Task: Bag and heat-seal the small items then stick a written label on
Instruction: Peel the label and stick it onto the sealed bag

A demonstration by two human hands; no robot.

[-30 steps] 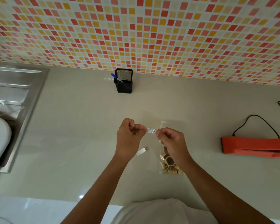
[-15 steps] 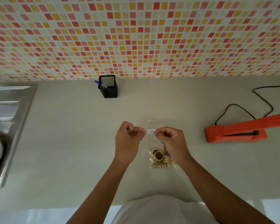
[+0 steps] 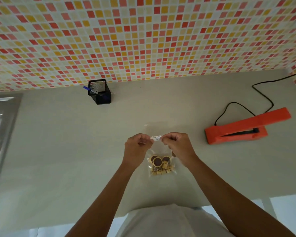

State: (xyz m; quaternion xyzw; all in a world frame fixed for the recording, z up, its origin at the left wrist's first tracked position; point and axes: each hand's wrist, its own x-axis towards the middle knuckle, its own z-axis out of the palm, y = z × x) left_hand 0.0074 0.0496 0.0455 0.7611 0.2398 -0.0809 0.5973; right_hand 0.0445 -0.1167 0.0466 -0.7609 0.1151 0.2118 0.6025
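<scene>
A small white written label is stretched between my two hands. My left hand pinches its left end and my right hand pinches its right end, both with fingers curled. Below the label a clear plastic bag lies flat on the counter. Several small tan rings and round caps sit bunched in its near end. The label hangs a little above the bag's upper half. Whether the bag's far edge is sealed cannot be made out.
An orange heat sealer with a black cord lies at the right. A black mesh pen holder with a blue pen stands by the tiled wall. A steel sink borders the counter at the left.
The white backing strip that lay on the counter by my left hand one second ago is gone from view. The view has shifted; both hands keep holding the label over the bag.
</scene>
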